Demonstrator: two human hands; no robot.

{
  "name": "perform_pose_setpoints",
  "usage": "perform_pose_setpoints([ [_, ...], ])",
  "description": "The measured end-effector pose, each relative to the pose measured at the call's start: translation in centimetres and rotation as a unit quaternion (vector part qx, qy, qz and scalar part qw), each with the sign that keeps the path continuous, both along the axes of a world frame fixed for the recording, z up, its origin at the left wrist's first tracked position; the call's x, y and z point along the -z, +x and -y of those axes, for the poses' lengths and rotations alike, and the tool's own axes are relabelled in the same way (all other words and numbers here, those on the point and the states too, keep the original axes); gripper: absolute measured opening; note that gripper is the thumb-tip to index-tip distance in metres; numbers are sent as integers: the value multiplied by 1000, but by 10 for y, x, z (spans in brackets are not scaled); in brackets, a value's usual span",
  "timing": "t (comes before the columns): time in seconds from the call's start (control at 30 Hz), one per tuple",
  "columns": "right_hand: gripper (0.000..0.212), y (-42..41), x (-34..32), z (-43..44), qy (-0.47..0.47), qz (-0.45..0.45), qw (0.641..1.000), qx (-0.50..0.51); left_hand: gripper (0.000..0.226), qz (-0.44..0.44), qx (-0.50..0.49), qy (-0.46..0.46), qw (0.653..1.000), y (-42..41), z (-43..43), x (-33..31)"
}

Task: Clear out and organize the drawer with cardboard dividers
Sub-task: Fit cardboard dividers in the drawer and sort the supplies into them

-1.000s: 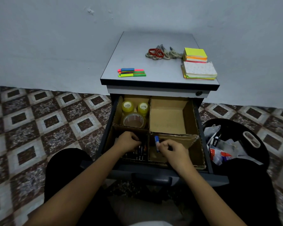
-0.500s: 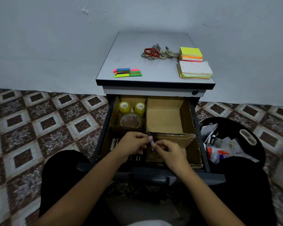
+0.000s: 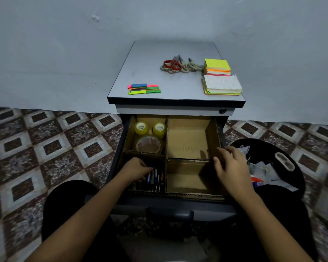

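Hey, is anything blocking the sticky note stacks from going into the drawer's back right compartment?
Nothing visible lies in the back right compartment; only the right hand rests at its near right corner. The sticky note stacks sit uncovered on the cabinet.

the left hand (image 3: pixel 135 170) hides part of the pens (image 3: pixel 156 174), its grip unclear; bin (image 3: pixel 269 146) contents blur.

I see the drawer (image 3: pixel 170 204) open below the bench (image 3: pixel 178 86); tapes (image 3: pixel 149 144) sit in its back-left cell, pens (image 3: pixel 155 176) in the front-left; on the bench, flags (image 3: pixel 144 89) lie front-left, scissors (image 3: pixel 175 65) behind, notes (image 3: pixel 219 76) at right; a bin (image 3: pixel 267 146) stands on the floor right of the drawer.
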State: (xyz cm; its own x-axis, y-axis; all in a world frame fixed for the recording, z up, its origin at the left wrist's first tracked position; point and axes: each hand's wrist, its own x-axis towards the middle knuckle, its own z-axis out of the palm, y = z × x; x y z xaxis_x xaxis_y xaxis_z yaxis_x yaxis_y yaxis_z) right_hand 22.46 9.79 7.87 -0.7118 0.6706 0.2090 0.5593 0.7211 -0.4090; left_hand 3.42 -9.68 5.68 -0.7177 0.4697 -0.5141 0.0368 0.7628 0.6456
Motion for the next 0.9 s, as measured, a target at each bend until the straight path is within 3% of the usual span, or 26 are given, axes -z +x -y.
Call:
perform_pose_setpoints([
  [0.17,56,2,18,-1,-50,86,995,0,17,-4,2,-14,1000,-4,-5,9],
  [0.6,58,0,20,1,-59,84,995,1,23,9,26,-15,1000,-1,-4,15],
  [0.9,56,0,19,1,-83,64,994,5,25,-104,62,-30,992,2,1,8],
])
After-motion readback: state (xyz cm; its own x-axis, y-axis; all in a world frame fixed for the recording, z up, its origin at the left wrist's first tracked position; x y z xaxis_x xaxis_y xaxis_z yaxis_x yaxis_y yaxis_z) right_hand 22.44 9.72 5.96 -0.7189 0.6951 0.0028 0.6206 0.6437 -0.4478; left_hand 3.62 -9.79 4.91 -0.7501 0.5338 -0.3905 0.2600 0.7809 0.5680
